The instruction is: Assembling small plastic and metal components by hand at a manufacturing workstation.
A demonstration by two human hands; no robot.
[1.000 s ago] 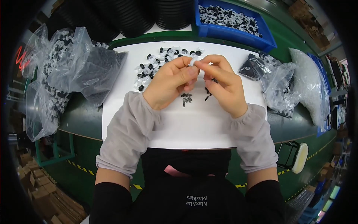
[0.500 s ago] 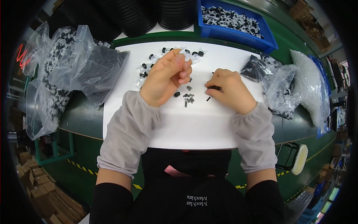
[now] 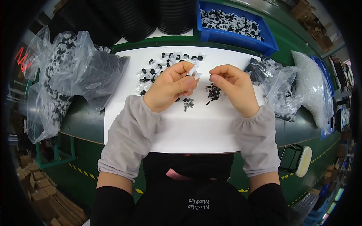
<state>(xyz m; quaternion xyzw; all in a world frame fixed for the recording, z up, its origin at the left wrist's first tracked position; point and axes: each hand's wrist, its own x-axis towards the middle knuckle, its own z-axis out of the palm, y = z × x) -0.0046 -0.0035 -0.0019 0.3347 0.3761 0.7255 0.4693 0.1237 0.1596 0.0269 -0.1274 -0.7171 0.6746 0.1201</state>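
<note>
While left hand [image 3: 171,88] pinches white clip [image 3: 194,70], right hand [image 3: 232,86] hovers.

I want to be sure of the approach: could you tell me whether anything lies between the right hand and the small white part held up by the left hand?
Nothing visible does. The left hand pinches the small white part at its fingertips, and the right hand faces it across an open gap above the white sheet. The small black pieces lie lower, on the sheet.

bare white sheet [image 3: 188,128] below hands, bags [image 3: 75,71] flanking, blue bin [image 3: 241,37] beyond
</note>
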